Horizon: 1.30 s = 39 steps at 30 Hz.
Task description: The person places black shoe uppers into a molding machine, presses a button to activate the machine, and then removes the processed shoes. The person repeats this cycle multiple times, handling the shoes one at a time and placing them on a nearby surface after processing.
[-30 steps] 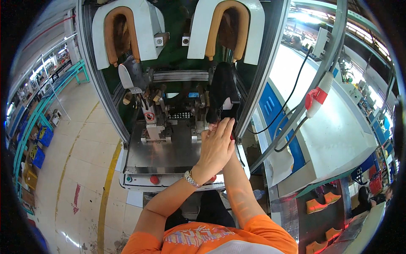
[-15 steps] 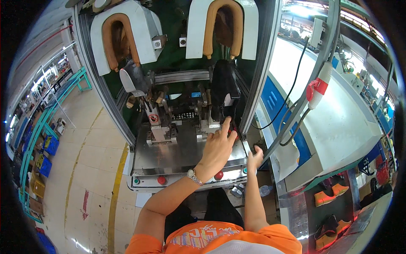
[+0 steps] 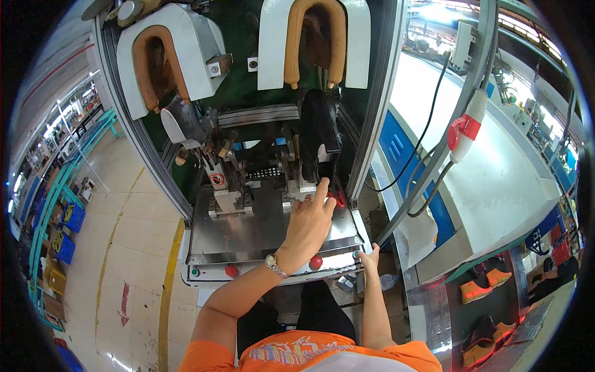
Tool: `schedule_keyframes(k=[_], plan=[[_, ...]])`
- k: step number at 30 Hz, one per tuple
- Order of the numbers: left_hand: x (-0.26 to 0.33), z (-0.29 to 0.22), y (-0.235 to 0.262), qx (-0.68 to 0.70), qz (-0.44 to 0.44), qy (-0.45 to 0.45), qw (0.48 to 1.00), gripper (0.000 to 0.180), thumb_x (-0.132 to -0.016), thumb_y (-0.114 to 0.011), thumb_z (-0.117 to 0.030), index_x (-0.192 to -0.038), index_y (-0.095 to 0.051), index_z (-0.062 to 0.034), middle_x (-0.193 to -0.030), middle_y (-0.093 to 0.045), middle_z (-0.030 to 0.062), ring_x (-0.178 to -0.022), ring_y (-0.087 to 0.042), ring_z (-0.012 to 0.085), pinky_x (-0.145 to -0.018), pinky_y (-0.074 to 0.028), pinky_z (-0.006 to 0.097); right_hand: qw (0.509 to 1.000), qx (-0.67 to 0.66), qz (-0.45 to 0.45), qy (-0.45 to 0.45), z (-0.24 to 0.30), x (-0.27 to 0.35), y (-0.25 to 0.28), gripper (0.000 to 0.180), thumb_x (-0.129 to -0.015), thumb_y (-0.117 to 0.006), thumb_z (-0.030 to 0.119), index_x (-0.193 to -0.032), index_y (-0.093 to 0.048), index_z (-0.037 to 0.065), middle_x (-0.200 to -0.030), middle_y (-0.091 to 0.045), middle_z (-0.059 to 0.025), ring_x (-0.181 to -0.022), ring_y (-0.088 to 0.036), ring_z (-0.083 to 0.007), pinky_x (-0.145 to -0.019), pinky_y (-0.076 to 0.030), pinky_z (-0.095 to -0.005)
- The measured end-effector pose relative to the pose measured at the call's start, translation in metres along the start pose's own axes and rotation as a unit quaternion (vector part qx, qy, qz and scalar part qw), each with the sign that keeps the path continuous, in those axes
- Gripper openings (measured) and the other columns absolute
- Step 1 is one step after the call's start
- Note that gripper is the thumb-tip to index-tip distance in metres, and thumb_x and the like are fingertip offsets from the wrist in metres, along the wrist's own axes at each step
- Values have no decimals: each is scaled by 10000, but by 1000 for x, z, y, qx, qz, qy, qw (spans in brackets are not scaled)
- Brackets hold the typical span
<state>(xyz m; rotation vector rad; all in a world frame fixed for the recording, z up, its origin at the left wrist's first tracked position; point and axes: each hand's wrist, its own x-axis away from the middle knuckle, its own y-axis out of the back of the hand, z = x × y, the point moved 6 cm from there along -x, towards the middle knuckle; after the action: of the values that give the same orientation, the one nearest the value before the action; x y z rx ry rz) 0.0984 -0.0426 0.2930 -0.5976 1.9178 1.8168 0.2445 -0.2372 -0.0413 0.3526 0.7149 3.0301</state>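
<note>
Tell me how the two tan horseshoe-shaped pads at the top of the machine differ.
The left pad is tilted sideways; the right pad hangs straight. A black shoe stands under the right pad; under the left pad sits a bare grey metal form. Both pads are tan, U-shaped and set in white housings.

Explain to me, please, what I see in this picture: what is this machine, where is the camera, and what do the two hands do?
The camera sits on the person's head and looks down, so the forearms enter from below. In front stands a shoe-making press with two tan U-shaped pads above a flat steel work plate. A black shoe is mounted upright on the right station. The left hand, with a wristwatch, reaches to the base of that shoe. The right hand rests at the plate's front right corner. Round red buttons sit along the front edge.
</note>
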Motion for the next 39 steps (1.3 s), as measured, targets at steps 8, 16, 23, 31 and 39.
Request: schedule_keyframes(k=[8,16,23,31,39], plan=[[-53,30,13,32,-41,32,998,288,-722,-648,-130,-962,-511,-48,-1308,-322,151,-857,-554,238,-785,-364,407,948,-299,-102,-29,-22,-6,0,677,-686,-651,75,-1272,-322,-10,-1279,-379,-218,-1149,-424,-275,-943,-344,-335],[-58,37,19,-35,-38,19,998,317,-711,-629,-87,-983,-483,-22,-1250,-384,158,-830,-562,233,-776,-348,397,957,-120,-263,-32,5,22,5,396,-720,-616,181,-1078,-537,31,-1076,-573,-133,-1006,-543,-249,-874,-392,-330],[-58,34,20,-50,-62,9,997,300,-706,-616,-68,-969,-479,-25,-1241,-394,160,-820,-561,230,-772,-344,395,956,-97,-276,-9,8,27,7,321,-751,-576,217,-1035,-550,69,-1025,-594,-122,-946,-556,-301,-802,-410,-394],[-54,34,23,26,-36,19,999,271,-729,-601,-62,-973,-484,-41,-1277,-368,167,-879,-565,237,-818,-365,415,952,-76,-296,2,10,27,4,266,-737,-546,215,-970,-586,95,-982,-613,-99,-903,-563,-301,-764,-421,-417],[15,41,0,324,-100,22,940,230,-785,-553,-17,-1012,-516,-24,-1282,-424,109,-962,-560,239,-844,-438,321,957,-52,-285,-9,17,35,7,249,-740,-550,222,-954,-596,103,-1001,-607,-71,-946,-541,-276,-792,-419,-393]])
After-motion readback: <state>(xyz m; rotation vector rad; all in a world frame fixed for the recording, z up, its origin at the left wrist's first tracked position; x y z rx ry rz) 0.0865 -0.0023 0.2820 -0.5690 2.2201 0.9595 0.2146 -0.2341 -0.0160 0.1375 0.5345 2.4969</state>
